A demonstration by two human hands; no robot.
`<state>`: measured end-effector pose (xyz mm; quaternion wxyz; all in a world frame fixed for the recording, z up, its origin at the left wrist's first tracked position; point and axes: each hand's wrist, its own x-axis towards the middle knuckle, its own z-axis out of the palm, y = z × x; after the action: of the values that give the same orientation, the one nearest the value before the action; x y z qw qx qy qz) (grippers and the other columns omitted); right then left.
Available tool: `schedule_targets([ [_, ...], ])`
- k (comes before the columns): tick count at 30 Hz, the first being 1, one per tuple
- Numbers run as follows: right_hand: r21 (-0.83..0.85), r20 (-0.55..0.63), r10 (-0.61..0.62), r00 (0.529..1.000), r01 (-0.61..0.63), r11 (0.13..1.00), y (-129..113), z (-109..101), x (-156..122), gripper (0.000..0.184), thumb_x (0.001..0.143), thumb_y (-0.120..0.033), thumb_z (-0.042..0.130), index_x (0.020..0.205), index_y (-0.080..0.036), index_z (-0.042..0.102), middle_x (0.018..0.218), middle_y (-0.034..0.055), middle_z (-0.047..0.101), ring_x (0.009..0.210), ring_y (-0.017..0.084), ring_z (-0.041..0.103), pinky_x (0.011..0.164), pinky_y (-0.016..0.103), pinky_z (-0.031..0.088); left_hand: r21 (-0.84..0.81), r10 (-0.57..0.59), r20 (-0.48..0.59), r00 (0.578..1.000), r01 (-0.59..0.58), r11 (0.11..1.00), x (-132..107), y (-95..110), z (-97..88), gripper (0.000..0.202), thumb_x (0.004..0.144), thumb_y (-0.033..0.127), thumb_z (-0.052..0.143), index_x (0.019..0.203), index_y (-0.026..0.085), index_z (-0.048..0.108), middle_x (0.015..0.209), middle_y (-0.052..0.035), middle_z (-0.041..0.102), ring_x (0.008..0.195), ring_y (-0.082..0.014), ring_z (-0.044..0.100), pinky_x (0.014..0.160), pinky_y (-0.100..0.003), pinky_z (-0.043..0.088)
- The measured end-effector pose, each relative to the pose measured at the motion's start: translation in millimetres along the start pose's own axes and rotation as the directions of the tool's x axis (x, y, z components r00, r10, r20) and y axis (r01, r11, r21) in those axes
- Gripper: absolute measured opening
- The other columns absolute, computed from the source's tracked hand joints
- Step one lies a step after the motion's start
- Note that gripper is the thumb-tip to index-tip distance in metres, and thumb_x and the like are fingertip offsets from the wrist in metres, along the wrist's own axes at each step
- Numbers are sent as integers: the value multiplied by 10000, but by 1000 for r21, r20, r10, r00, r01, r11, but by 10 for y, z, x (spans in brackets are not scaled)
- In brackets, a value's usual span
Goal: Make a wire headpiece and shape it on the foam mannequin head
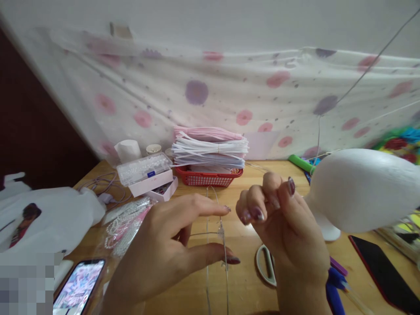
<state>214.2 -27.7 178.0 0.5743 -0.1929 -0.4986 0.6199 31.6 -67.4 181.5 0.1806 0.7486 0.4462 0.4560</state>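
My left hand (170, 245) is held above the wooden table (243, 280), forefinger and thumb stretched apart, with a thin clear thread (224, 245) running between the fingertips. My right hand (278, 218) is curled beside it, fingers pinched together on the same clear thread, which loops toward the red basket. Both hands have dark painted nails.
A red basket (206, 178) holds stacked white and pink strips. Bead boxes (146, 173), bags of pearls (126, 223), a phone (78, 286), white scissors (266, 264), a white foam head (361, 194), a dark phone (380, 271) and a white bag (42, 214) surround the hands.
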Motion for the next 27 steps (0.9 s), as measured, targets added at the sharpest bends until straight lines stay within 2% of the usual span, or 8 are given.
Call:
schedule_targets([
  [4,-152,55,13,998,-5,988,-22,-2,-37,347,994,-480,454,737,-254,511,532,-18,600,496,153,535,556,296,426,7,11,1,1000,-11,1000,-1,8,-6,324,732,479,799,981,282,729,729,44,663,460,-58,415,449,-191,376],
  [10,-439,165,63,984,16,898,-88,-94,-184,171,1021,-414,429,1051,-280,531,751,-5,669,707,151,630,668,285,470,37,28,-29,999,-27,999,-3,-25,-8,327,745,429,804,1031,305,705,845,44,700,469,-51,421,460,-190,380],
  [14,-718,225,118,967,83,691,-162,-107,-224,218,981,-372,526,1183,-289,525,801,-9,610,716,146,579,645,276,453,30,47,-43,998,-46,998,-8,-47,-4,319,764,389,799,1050,301,689,882,49,704,473,-41,414,462,-179,375],
  [16,-816,255,148,956,130,563,-195,-111,-194,150,964,-338,557,1094,-266,581,733,-21,584,643,130,534,571,262,401,27,59,-46,997,-57,998,-13,-61,-6,315,776,373,791,1061,299,681,907,48,708,474,-36,410,463,-173,373],
  [18,-845,299,176,938,175,505,-218,-128,-148,103,967,-309,550,920,-242,614,695,-22,572,612,120,506,542,262,363,31,61,-43,997,-60,998,-15,-73,-12,308,789,364,781,1070,298,674,919,47,708,473,-31,406,464,-170,373],
  [20,-816,346,164,924,210,539,-221,-152,-105,196,974,-292,533,800,-224,595,732,-8,574,662,125,516,582,266,377,38,59,-42,997,-58,998,-14,-76,-17,299,800,354,772,1075,295,670,914,49,705,469,-29,401,465,-168,373],
  [23,-692,318,19,948,218,688,-177,-171,-71,219,979,-298,532,784,-222,596,822,14,552,804,150,528,714,282,414,54,70,-50,996,-67,996,-4,-61,-17,294,796,357,775,1062,282,674,905,49,709,466,-31,400,468,-170,379],
  [27,-320,195,-135,971,194,928,-66,-118,-82,233,991,-341,513,810,-233,612,991,35,608,918,172,547,785,299,432,81,77,-70,995,-71,994,2,-39,3,296,776,390,787,1025,269,684,884,54,713,462,-32,413,463,-168,383],
])
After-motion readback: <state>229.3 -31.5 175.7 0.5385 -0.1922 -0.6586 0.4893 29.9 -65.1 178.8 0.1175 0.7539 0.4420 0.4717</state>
